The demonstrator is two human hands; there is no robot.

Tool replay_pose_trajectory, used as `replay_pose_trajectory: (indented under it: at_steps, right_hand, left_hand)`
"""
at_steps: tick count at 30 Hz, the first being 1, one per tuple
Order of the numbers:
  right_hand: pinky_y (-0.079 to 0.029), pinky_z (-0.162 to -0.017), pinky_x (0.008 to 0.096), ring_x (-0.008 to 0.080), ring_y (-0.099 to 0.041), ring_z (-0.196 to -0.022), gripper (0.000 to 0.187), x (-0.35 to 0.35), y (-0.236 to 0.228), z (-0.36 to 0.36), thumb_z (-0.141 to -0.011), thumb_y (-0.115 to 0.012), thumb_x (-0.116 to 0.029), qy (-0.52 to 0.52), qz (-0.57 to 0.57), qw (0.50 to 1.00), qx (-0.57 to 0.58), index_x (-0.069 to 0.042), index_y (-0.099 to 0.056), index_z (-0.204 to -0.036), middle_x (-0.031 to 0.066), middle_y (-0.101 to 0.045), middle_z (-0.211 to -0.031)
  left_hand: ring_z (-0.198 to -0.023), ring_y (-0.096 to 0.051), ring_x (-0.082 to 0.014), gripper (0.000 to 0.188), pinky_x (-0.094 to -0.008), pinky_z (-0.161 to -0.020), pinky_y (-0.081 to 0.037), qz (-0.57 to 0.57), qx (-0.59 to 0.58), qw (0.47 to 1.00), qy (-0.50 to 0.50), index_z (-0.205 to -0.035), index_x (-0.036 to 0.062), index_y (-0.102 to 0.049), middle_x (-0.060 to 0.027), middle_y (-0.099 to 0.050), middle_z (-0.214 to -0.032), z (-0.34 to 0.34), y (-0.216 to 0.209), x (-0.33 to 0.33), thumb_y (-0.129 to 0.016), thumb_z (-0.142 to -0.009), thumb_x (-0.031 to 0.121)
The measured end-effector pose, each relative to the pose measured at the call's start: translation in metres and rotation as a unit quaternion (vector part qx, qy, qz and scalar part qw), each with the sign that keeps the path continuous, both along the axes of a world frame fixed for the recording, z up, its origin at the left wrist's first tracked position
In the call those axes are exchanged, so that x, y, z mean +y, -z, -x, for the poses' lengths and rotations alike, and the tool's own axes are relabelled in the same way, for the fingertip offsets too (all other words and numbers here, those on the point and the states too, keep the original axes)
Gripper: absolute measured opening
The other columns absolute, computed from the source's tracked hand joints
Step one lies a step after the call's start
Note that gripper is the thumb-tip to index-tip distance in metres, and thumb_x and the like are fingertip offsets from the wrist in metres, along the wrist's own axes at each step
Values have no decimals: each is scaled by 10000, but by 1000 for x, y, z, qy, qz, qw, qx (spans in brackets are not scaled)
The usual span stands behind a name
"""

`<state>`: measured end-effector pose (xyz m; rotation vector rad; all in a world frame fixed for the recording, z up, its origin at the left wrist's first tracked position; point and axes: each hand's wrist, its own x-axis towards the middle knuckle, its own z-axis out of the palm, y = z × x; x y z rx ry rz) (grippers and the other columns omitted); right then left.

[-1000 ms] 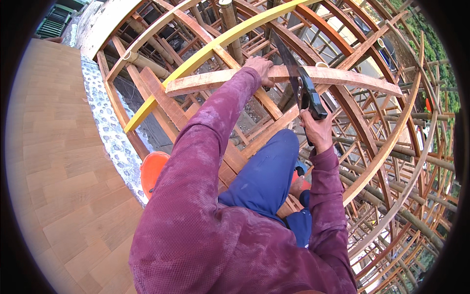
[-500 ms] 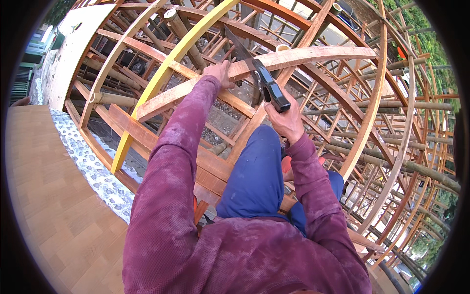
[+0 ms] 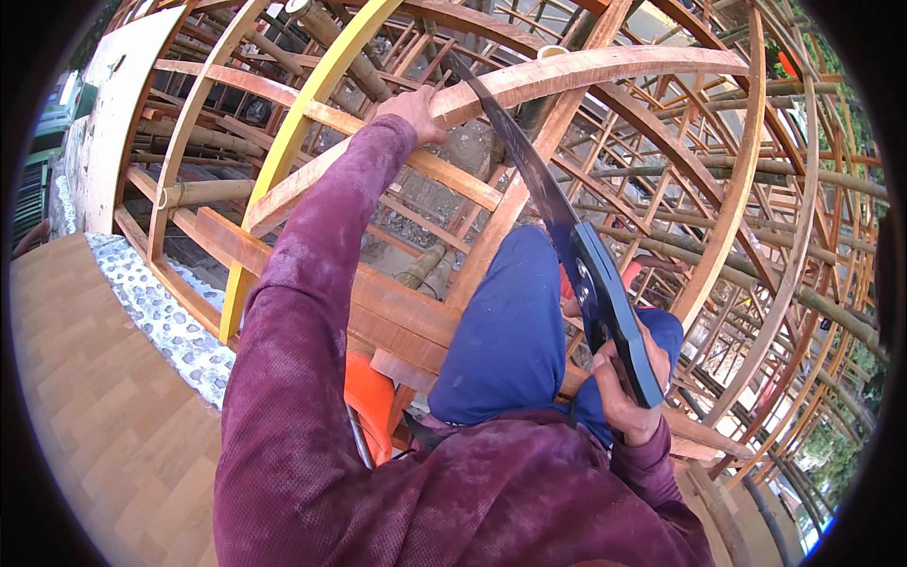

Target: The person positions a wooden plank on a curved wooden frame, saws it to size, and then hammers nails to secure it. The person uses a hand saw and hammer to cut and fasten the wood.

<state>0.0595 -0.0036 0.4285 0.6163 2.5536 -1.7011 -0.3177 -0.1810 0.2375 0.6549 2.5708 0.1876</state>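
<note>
A long wooden beam (image 3: 605, 66) runs across the far side of the frame. My left hand (image 3: 413, 115) is closed round it, left of the hand saw. The hand saw (image 3: 534, 170) lies with the far part of its blade at the beam, and its dark handle slants back toward me. Low on the right, my right hand (image 3: 631, 383) grips the end of that handle. A yellow-painted beam (image 3: 298, 142) passes upright near the left end of the plank. My blue-trousered knee (image 3: 505, 312) is bent between my arms.
Bamboo poles (image 3: 803, 293) and many wooden strips form an open lattice on the right, with a drop below. A tiled floor (image 3: 113, 369) lies at the left, edged by a stone-patterned strip (image 3: 161, 321). Something orange (image 3: 368, 402) sits beside my left side.
My right hand has drawn the saw back toward my body, so that more of its blade shows on my side of the beam. My left hand keeps its hold.
</note>
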Motion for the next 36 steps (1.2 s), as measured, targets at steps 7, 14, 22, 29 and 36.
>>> replay_pose_trajectory:
  at_steps: [7,14,22,29,36]
  right_hand:
    - [-450,-581,296,106,-506,-611,503,6,94,182,-781,-605,-71,-19,-22,996,80,24,-575,-1275,62,-515,-660]
    - [-453,-610,197,77,-572,-613,498,2,-9,-21,-786,-570,70,-4,-33,999,3,95,-540,-1282,18,-611,-693]
    - [-438,-569,306,111,-480,-574,193,20,118,185,-782,-632,-104,3,45,996,72,24,-604,-925,31,-530,-642]
    - [-430,-576,225,66,-559,-636,186,0,20,26,-786,-582,69,11,46,999,20,45,-604,-969,21,-596,-705]
    - [-407,-558,234,56,-500,-599,149,14,44,74,-790,-624,-6,16,52,997,52,18,-613,-937,16,-577,-712]
  left_hand:
    - [-1043,-672,-342,755,-423,-948,-518,-4,-24,1000,11,-1237,79,-552,-187,-690,-1128,3,-2,18,-813,-599,387]
    - [-968,-682,-361,759,-432,-892,-525,-38,-20,999,0,-1178,63,-571,-190,-708,-1012,4,-1,-8,-814,-543,399]
    - [-1005,-676,-366,764,-439,-919,-516,-23,-7,1000,9,-1211,82,-579,-199,-704,-1060,8,-8,21,-815,-556,398]
    - [-1061,-648,-377,766,-437,-937,-495,-42,-47,998,-12,-1186,61,-585,-205,-686,-1107,8,6,-10,-832,-545,400]
    - [-1053,-665,-351,772,-438,-935,-515,-12,-38,999,7,-1226,91,-554,-187,-691,-1118,8,-5,7,-829,-568,388]
